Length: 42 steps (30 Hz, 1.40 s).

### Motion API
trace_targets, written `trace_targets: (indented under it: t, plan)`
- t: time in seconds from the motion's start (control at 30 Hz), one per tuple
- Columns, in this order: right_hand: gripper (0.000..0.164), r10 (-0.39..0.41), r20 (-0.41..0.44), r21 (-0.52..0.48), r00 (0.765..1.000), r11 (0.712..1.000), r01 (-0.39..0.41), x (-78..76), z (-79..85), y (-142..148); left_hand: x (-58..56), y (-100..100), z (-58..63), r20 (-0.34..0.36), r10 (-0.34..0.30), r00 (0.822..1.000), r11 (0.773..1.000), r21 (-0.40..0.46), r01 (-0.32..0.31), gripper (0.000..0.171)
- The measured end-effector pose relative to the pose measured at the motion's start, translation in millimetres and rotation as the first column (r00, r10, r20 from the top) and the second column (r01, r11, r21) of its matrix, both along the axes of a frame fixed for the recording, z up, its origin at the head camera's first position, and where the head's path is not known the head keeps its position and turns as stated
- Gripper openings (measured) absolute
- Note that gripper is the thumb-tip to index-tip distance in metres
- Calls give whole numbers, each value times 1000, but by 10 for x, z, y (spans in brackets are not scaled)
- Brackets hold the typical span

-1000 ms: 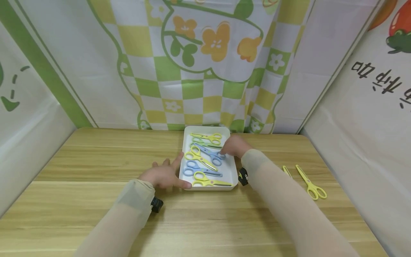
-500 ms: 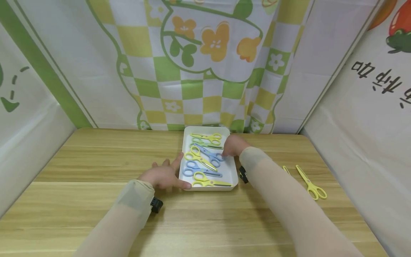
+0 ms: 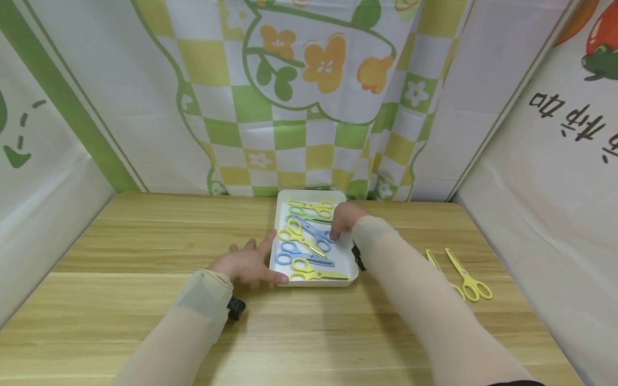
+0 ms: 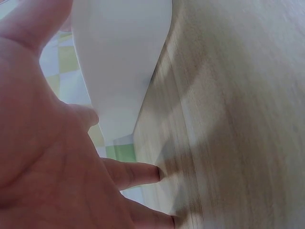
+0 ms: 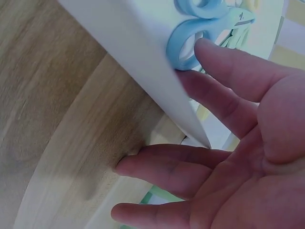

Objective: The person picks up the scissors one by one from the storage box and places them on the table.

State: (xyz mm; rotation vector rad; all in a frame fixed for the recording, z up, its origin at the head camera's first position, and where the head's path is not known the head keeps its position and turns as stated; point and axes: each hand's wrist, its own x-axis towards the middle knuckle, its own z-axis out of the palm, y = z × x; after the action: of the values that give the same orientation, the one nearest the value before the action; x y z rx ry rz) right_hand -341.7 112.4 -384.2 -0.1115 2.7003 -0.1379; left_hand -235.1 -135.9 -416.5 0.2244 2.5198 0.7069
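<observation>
A white tray (image 3: pixel 348 268) lies on the table, holding several yellow, blue and green scissors. My left hand (image 3: pixel 246 262) rests at the tray's left side, fingers spread, its thumb over the near-left corner. In the left wrist view, that hand (image 4: pixel 62 138) is beside the tray's outer wall (image 4: pixel 124 57), two fingers reaching down to the wood. My right hand (image 3: pixel 346 217) reaches over the tray's right rim. Its thumb and index finger pinch a handle ring of the blue scissors (image 5: pixel 183 40), while other fingers hang outside the wall. Yellow scissors (image 3: pixel 295 230) lie partly over the blue pair's blades.
Right of the tray, yellow scissors (image 3: pixel 467 281) lie on the wooden table (image 3: pixel 145 241). Beside them, a second yellow pair (image 3: pixel 432 258) is partly hidden by my right forearm. A checked curtain (image 3: pixel 289 134) hangs behind the tray.
My right hand and forearm have shifted slightly left, uncovering more of the second yellow pair on the table. The blue scissors' handles have moved slightly left and nearer. My left hand stays put.
</observation>
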Motion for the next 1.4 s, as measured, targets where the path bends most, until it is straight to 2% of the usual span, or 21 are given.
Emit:
trace_targets:
  t: [0.17, 0.4, 0.53, 0.73, 0.87, 1.07, 1.17, 1.3, 1.4]
  plan:
    - [35, -34, 25, -21, 999, 999, 35, -19, 3, -1, 16, 5, 41, 15, -1, 1000, 1000, -10, 1, 129]
    - [43, -113, 104, -31, 988, 993, 116, -98, 37, 9, 9, 7, -4, 11, 5, 1000, 1000, 1, -5, 132]
    - [46, -129, 129, -24, 983, 991, 133, -132, 33, -8, 12, 7, 4, 8, -3, 1000, 1000, -1, 3, 132]
    - [29, -116, 84, -33, 990, 992, 119, -128, -26, -54, 16, -3, 25, 7, -15, 1000, 1000, 2, 15, 131]
    - [26, -109, 37, -43, 993, 993, 110, -87, -69, -77, 0, -11, -5, 6, -15, 1000, 1000, -7, 15, 130]
    - [21, -12, -13, 34, 1000, 999, 13, -74, -104, -80, 12, -5, 27, 7, -16, 1000, 1000, -6, 16, 130]
    - [15, -13, -7, 30, 1000, 999, 14, -70, -89, -76, 21, 1, 46, -8, -28, 1000, 1000, -2, 28, 128]
    - [20, -77, 10, -10, 997, 997, 77, -47, -59, -79, 24, 10, 63, -14, -29, 999, 1000, -2, 29, 126]
    - [29, -71, 2, 2, 998, 998, 71, -27, -49, -79, 32, 11, 76, -9, -28, 1000, 1000, 0, 28, 127]
